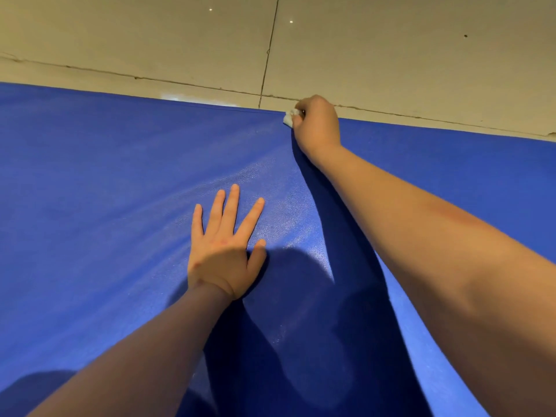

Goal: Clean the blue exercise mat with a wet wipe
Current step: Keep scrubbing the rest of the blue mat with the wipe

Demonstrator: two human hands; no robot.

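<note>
Wiping the far edge of the blue exercise mat

The right hand (316,124) clenches a bunched white wet wipe (289,116) against the far edge of the blue exercise mat (105,176), which lies spread on the tiled floor (421,61); the left hand (224,251) lies flat, fingers spread, pressing the mat's middle. Likely risk: the wipe runs off onto the floor tiles and carries grit back, or the long reach drags and rucks the mat's edge.

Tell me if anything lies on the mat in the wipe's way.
Only the left hand, pressed flat on the mat nearer the person. The right hand holds the wipe at the mat's far edge; nothing else lies on the visible mat.
</note>
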